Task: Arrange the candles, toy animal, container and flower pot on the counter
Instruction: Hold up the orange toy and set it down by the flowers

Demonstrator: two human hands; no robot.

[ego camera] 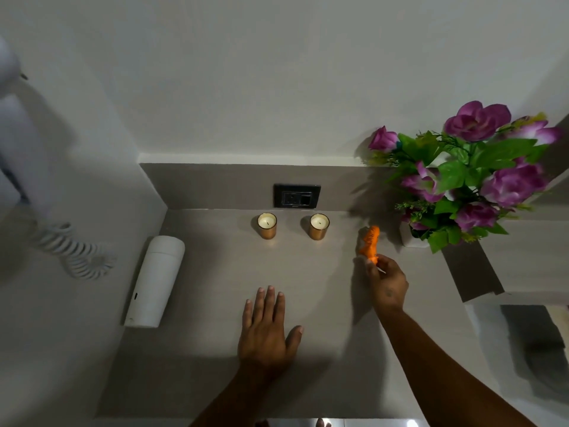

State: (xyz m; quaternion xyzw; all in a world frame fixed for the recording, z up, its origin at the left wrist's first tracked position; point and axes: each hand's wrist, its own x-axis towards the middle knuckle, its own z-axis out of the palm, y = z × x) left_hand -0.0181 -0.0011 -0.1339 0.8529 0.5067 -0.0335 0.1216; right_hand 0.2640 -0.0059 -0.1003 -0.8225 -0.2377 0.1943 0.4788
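Flat on the pale grey stone counter [215, 303] lay the left hand [268, 331], nearest of all, palm down with its fingers spread and nothing in it. It looked like it was just resting there.

Farther out, the right hand [386, 283] reached forward on a long straight arm. Its fingertips pinched the back end of a small orange plastic toy tiger [369, 241], which was tipped up with its head toward the wall (I could not tell if its feet touched the counter).

Two white candles in shiny gold glass cups, one on the left [267, 225] and one on the right [319, 226], stood side by side near the back wall, below a black wall socket [297, 196]. A white pot of purple flowers with green leaves [412, 237] stood at the right, just beside the tiger. A tall white plastic container [154, 282] lay on its side, well apart at the left.

I think the tiger step was in hand. Next, the hand needed to set it down on its feet between the candle and the pot, then let go gently so it would not fall.
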